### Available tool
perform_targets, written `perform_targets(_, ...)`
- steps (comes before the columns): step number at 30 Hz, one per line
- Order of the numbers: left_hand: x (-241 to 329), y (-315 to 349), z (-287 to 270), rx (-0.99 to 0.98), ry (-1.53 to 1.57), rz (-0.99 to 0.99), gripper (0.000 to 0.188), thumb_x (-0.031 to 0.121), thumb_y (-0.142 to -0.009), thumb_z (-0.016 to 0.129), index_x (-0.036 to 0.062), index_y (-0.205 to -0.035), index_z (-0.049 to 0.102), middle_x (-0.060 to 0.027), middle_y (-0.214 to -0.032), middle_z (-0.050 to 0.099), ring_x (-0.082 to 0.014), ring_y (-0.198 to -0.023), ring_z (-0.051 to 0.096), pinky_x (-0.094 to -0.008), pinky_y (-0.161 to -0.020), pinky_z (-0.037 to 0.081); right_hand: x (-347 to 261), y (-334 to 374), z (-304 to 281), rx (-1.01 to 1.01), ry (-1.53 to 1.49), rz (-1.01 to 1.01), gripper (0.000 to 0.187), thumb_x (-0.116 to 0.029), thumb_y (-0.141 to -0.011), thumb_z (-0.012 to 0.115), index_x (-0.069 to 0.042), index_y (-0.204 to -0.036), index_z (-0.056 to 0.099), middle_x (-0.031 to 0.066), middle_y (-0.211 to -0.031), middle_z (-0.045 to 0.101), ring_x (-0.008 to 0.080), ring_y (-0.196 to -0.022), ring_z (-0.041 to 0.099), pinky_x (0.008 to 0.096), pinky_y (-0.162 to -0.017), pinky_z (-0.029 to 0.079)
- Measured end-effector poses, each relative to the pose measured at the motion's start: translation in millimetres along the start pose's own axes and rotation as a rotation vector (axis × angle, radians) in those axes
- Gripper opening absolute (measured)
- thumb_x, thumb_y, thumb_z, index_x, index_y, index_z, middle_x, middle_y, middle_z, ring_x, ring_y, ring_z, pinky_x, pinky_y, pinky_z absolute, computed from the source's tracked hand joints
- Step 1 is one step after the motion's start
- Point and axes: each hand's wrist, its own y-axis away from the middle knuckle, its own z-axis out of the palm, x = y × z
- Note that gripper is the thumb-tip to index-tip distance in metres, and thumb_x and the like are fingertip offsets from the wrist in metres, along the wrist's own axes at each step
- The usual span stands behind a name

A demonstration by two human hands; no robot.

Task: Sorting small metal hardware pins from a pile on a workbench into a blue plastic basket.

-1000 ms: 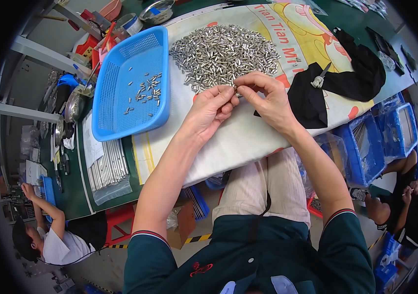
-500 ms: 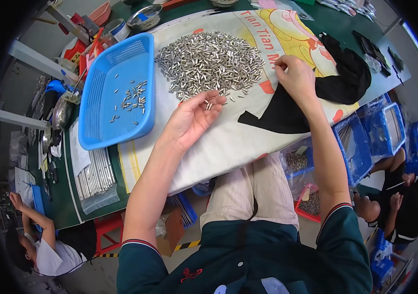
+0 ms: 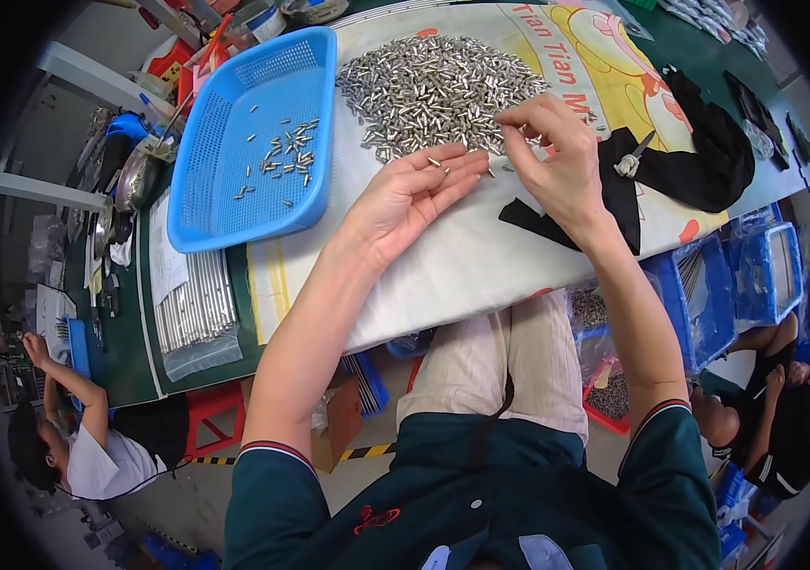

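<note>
My left hand [image 3: 403, 197] is palm up, fingers slightly curled, with a couple of small pointed metal pins [image 3: 436, 163] lying on the fingers. Above and to its right, my right hand [image 3: 559, 157] has thumb and forefinger pinched together at the edge of the pile. Whatever is in that pinch is too small to make out. A broad pile of silvery metal pins [image 3: 443, 90] spreads on the printed cloth [image 3: 443, 271] just beyond both hands. To the left, a blue plastic basket [image 3: 322, 142] contains a scattering of similar pins.
A black cloth [image 3: 709, 166] lies at the right, with a small blade with a white-wrapped handle [image 3: 629, 163] on it. Metal rods [image 3: 194, 304] in a plastic bag rest below the basket. Blue lined crates [image 3: 695, 304] stand beyond the table's right edge. Other people sit on either side.
The view has shifted, so the table sits higher and further right. My left hand has flattened a little and the two hands are closer together. The white-wrapped blade now shows beside my right hand.
</note>
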Motion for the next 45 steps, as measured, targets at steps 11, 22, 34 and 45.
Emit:
perform_targets(11,20,29,27,0.036,-0.568,0.261,0.024,0.0,-0.091,0.043,-0.0071,-0.113,0.049,-0.0193,-0.105,0.06,-0.0225,-0.095,0.063,-0.0267,-0.086,0.05,27,5,13,0.259,-0.02,-0.003,0.01,0.003,-0.069,0.061,-0.004,-0.077,0.064,0.0058,-0.071,0.059,0.0163,-0.058,0.055,0.0261,-0.053,0.044)
perform_targets(22,94,67,16,0.72,-2.285,1.361,0.018,0.0,-0.082,0.054,-0.0003,-0.098,0.061,-0.013,-0.09,0.064,-0.0264,-0.086,0.063,-0.0316,-0.072,0.048,-4,15,7,-0.241,0.011,-0.105,0.006,-0.007,-0.07,0.06,-0.003,-0.074,0.063,0.007,-0.072,0.058,0.0255,-0.076,0.057,0.0369,-0.064,0.047)
perform_targets(34,-3,65,-8,0.385,-2.194,0.821,0.028,-0.009,-0.069,0.051,-0.003,-0.094,0.06,-0.015,-0.1,0.059,-0.0317,-0.091,0.056,-0.0396,-0.075,0.047,-19,33,18,-0.431,0.12,-0.147,0.014,-0.015,-0.074,0.064,-0.003,-0.078,0.059,0.009,-0.076,0.056,0.0267,-0.082,0.056,0.0385,-0.069,0.047)
perform_targets(45,-5,83,9,0.343,-2.201,0.893,0.021,-0.008,-0.063,0.058,-0.0003,-0.082,0.058,-0.0104,-0.081,0.052,-0.0264,-0.076,0.055,-0.0367,-0.064,0.047,-17,39,18,-0.422,0.204,-0.083,0.006,-0.004,-0.071,0.06,-0.002,-0.076,0.058,0.011,-0.075,0.056,0.0283,-0.077,0.057,0.0392,-0.065,0.046)
